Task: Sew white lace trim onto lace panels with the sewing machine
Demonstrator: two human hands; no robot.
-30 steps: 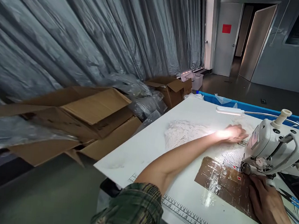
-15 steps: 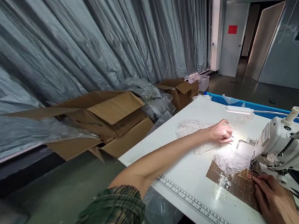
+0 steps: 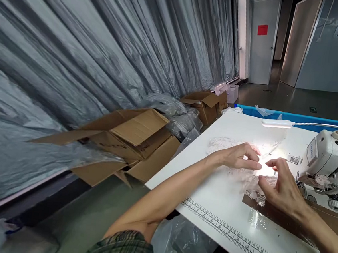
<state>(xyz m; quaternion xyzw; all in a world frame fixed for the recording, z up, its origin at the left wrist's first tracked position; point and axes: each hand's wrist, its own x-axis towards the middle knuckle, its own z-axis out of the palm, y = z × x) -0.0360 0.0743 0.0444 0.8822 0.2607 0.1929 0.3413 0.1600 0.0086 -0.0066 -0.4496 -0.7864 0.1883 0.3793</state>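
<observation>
White lace fabric lies on the white table, washed out by bright light near my hands. My left hand is over the lace, thumb and fingers bent towards each other; whether they pinch the lace is lost in the glare. Just right of it, my right hand is raised over more lace, thumb and fingers apart. The white sewing machine stands to the right of my right hand. A brown plate lies under the lace and my right wrist.
A lamp on a bendy arm shines at the table's back. A ruler strip runs along the front edge. Open cardboard boxes and plastic bags are on the floor at left, beside a grey curtain.
My right hand has left the needle area and moved left and up, close to my left hand, and its fingers have spread. The lace by the needle has shifted left. The view has moved slightly.
</observation>
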